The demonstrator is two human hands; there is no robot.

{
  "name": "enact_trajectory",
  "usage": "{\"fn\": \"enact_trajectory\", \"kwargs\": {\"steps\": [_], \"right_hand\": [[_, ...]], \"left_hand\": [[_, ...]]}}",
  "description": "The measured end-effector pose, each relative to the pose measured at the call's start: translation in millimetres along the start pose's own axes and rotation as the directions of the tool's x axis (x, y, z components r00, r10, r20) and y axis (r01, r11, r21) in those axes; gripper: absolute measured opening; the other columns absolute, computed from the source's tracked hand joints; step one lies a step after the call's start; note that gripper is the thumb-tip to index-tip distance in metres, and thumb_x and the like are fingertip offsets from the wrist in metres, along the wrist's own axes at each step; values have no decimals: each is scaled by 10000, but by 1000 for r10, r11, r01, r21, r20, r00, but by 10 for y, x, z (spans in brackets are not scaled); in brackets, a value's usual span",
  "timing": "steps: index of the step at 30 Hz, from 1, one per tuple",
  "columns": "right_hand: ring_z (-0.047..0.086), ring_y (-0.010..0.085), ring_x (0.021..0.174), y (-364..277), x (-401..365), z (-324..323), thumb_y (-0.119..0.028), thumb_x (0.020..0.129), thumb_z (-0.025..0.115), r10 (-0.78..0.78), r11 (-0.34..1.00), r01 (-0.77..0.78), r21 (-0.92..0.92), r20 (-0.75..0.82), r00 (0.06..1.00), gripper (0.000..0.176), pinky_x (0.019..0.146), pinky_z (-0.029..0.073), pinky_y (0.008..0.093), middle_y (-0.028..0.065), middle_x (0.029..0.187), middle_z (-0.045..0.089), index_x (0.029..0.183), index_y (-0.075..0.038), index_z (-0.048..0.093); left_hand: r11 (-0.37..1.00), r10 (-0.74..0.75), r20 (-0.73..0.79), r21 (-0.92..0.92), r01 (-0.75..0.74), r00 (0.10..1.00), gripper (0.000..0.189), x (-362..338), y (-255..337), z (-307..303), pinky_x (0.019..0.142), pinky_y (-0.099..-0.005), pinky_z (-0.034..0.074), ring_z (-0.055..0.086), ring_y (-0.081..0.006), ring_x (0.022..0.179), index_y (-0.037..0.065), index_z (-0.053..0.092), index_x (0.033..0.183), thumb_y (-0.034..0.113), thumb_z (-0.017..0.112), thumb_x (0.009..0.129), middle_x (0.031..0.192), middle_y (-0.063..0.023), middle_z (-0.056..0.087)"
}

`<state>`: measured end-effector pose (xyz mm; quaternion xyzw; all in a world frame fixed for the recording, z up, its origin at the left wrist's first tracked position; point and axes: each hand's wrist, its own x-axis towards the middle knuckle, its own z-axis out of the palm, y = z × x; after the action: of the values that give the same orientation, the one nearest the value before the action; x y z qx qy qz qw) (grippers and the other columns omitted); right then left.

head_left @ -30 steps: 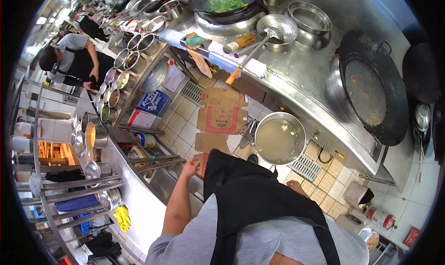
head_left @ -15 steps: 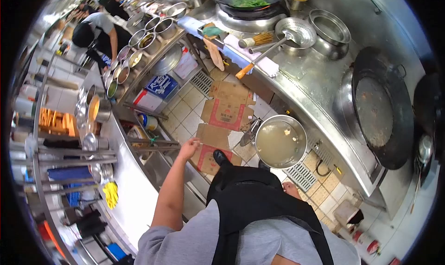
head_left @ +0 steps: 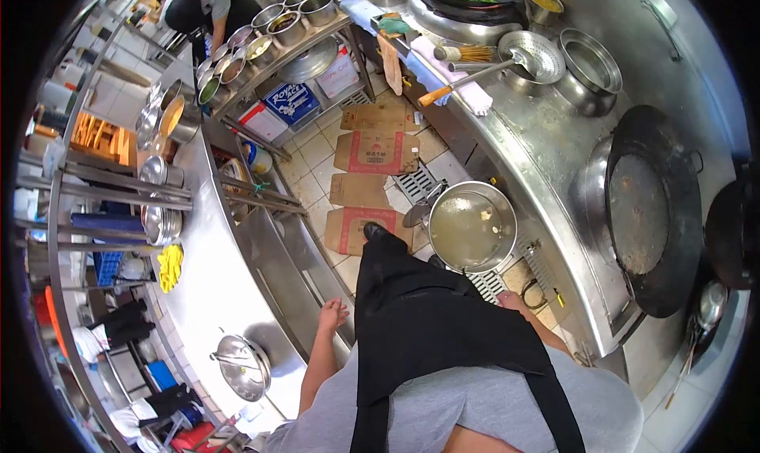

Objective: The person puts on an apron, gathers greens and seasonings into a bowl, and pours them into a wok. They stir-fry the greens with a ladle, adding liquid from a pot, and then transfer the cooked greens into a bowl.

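My left hand [head_left: 333,314] hangs in the air beside my black apron, near the steel counter's front edge. Its fingers are loosely bent and apart, with nothing in them. On the other side, my right hand [head_left: 508,298] shows only in part past the apron, and its fingers are too hidden to read. Just ahead of it, a large steel pot [head_left: 473,230] of cloudy liquid with pale bits afloat stands over the floor. Some dark utensil [head_left: 419,211] lies against the pot's left side. Flattened cardboard [head_left: 374,154] covers the tiles in front of my feet.
The stove counter [head_left: 546,192] runs along the right with a big wok [head_left: 641,215], a perforated ladle [head_left: 532,57] and a bamboo brush [head_left: 467,53]. At left, the steel worktable [head_left: 210,295] holds a steel bowl [head_left: 241,366] and yellow cloth [head_left: 170,268]. A co-worker [head_left: 202,9] bends over pots.
My left hand has dropped back toward my body from above the cardboard. The view has shifted, bringing the steel bowl on the left worktable into sight.
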<state>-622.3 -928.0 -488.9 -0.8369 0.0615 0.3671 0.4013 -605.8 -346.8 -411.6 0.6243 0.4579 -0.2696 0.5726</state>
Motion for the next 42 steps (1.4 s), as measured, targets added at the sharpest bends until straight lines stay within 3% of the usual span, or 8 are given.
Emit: {"fn": "enact_trajectory", "kwargs": {"steps": [4,8,9,16,18,30,34,42], "right_hand": [[587,157,657,-993,228,-262,-242,927,490,358,871,-362,333,74,931,250,641,519,333,80,826,624,966,-44,638],[620,188,667,-534,682,-37,-269,825,581,-263,844,361,-398,280,923,224,552,506,375,86,819,652,864,-64,663],[615,187,697,-622,536,-34,-302,760,613,161,967,-212,140,310,937,235,557,503,386,76,804,648,859,-97,670],[627,198,703,-983,401,117,-323,774,607,381,920,-389,-51,357,853,257,581,502,390,70,777,646,881,-100,674],[630,201,719,-1254,503,242,-316,791,596,421,901,-430,-47,324,847,257,596,501,386,75,784,649,888,-92,675],[649,194,803,-4066,2152,175,-247,884,519,381,906,-382,183,45,924,252,649,513,362,71,857,661,965,-54,660],[602,180,804,-4252,2557,-316,-213,950,421,393,333,10,943,-148,907,239,697,484,337,62,909,615,1077,-74,568],[600,190,722,-5071,3143,-1839,-382,917,560,480,-99,611,786,-500,721,483,586,494,340,69,834,581,1283,-123,379]], "left_hand": [[997,18,1,-76,-18,1000,331,84,-339,-33,554,-275,450,626,-145,756,155,545,1154,391,537,923,965,-21,638],[990,-4,25,144,0,1000,298,32,-56,18,580,-292,457,604,-128,684,151,556,1132,366,538,926,960,-7,632],[993,43,2,105,-43,999,290,37,11,19,589,-296,461,600,-127,684,146,558,1131,355,533,930,957,-6,627],[999,51,18,-18,-50,999,313,794,407,-148,615,-301,490,608,-121,699,89,584,1129,326,539,929,897,-26,628],[921,156,47,353,-163,987,312,1414,364,-409,582,-296,484,609,-132,661,66,621,1060,331,556,910,854,-69,645],[639,418,311,568,-519,854,277,2971,4346,-1547,604,-286,468,581,-123,620,23,640,784,282,610,877,670,-39,638],[623,467,340,529,-576,816,124,3368,5129,-1567,615,-291,478,591,-114,687,26,628,926,140,617,877,811,-57,658],[494,299,605,564,-662,738,251,3545,6126,-654,696,-270,497,614,-122,755,6,604,1031,223,596,906,847,-49,665]]}}
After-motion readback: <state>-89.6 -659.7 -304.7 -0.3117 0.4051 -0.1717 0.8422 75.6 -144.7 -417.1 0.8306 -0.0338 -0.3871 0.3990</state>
